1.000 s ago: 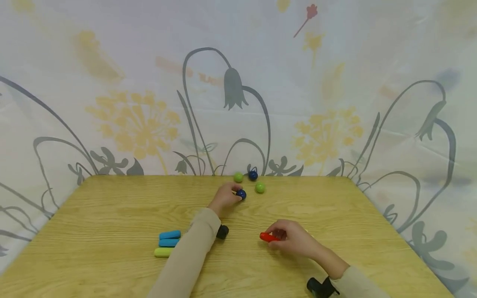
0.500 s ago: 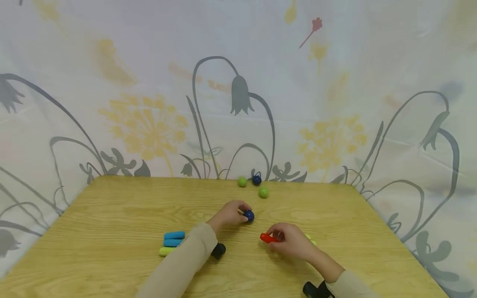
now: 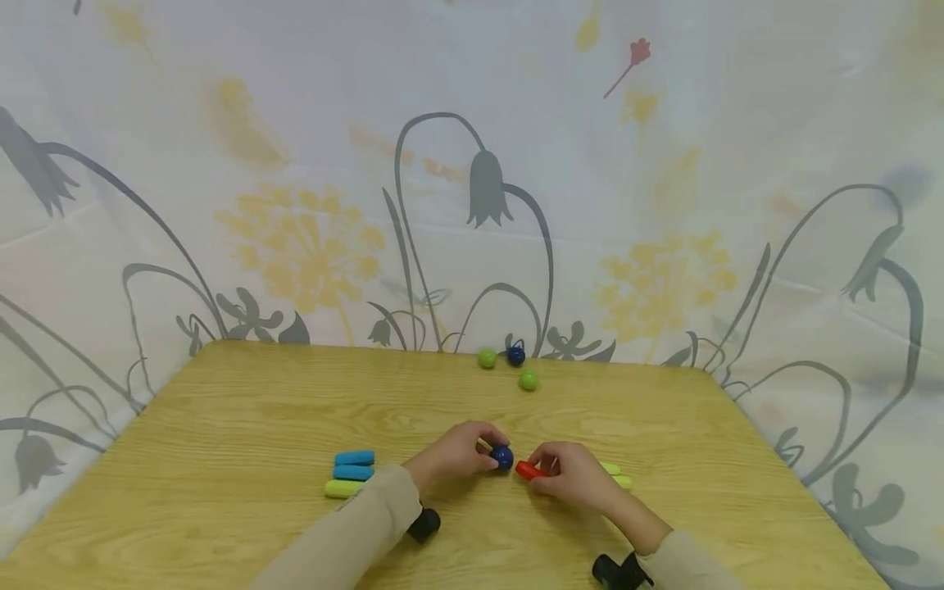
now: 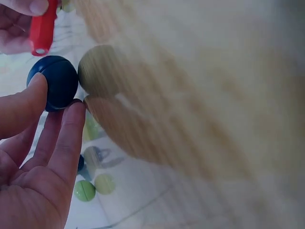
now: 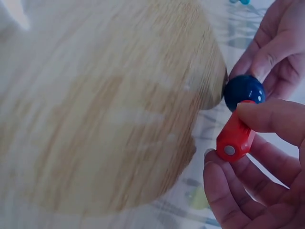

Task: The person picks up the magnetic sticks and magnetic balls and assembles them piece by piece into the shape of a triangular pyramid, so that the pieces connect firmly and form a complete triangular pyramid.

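Note:
My left hand [image 3: 460, 451] pinches a glossy dark blue ball [image 3: 502, 457] between thumb and fingers, low over the wooden table. Facing it, my right hand [image 3: 578, 475] grips a short red rod [image 3: 528, 469], its end pointing left at the ball. In the head view a narrow gap shows between ball and rod. The left wrist view has the rod's end [image 4: 40, 51] right above the ball [image 4: 59, 83]. A round metal disc [image 5: 229, 150] is set into the rod's near end in the right wrist view, where the rod overlaps the ball.
Two light green balls [image 3: 528, 378] and another dark blue ball [image 3: 516, 355] sit near the table's back edge. Two blue rods [image 3: 355, 458] and a yellow-green rod [image 3: 342, 488] lie left of my left forearm. Yellow-green rods [image 3: 623, 482] are partly hidden behind my right hand.
My left hand has drawn the blue ball back from beside the far balls, toward me and to the right, up close to the red rod. The right hand has stayed almost still.

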{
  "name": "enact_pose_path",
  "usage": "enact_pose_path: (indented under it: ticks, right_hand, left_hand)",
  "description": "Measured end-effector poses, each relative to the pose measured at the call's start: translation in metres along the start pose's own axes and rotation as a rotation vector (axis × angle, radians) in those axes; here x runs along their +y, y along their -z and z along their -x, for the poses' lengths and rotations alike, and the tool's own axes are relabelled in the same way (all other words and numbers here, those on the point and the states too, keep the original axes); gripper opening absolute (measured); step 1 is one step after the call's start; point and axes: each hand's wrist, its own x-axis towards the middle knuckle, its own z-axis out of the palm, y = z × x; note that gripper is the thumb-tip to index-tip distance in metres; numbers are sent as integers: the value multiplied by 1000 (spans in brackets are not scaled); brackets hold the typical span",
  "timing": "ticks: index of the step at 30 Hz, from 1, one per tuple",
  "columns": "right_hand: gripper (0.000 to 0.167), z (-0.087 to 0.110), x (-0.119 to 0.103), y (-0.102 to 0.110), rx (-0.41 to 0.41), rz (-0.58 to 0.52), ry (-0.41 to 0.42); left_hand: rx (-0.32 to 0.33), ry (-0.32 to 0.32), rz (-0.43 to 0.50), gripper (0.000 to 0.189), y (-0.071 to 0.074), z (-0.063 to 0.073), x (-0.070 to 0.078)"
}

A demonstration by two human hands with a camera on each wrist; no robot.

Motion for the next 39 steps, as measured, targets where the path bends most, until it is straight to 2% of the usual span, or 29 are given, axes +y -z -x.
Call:
enact_pose_path:
  ticks: [6, 11, 15, 23, 30, 35, 39]
  right_hand:
    - [17, -2, -1, -2, -36, -27, 36]
    - [18, -2, -3, -3, -89, -46, 27]
    - [17, -2, -3, -3, -132, -74, 23]
    - [16, -3, 0, -2, -155, -67, 3]
    - [17, -2, 0, -1, -172, -103, 0]
    - [16, -1, 0, -1, -172, -133, 7]
    - [15, -2, 2, -3, -178, -140, 6]
  left_hand:
    - [-4, -16, -3, 25, -1, 9, 2]
    - [26, -11, -1, 25, 2, 16, 2]
    - [64, -8, -4, 22, 10, 27, 2]
    - [96, -78, -17, 19, 32, 58, 2]
    - [124, -72, -3, 23, 44, 76, -7]
    - [133, -93, -6, 23, 51, 90, -16]
    - [135, -79, -9, 23, 56, 103, -24]
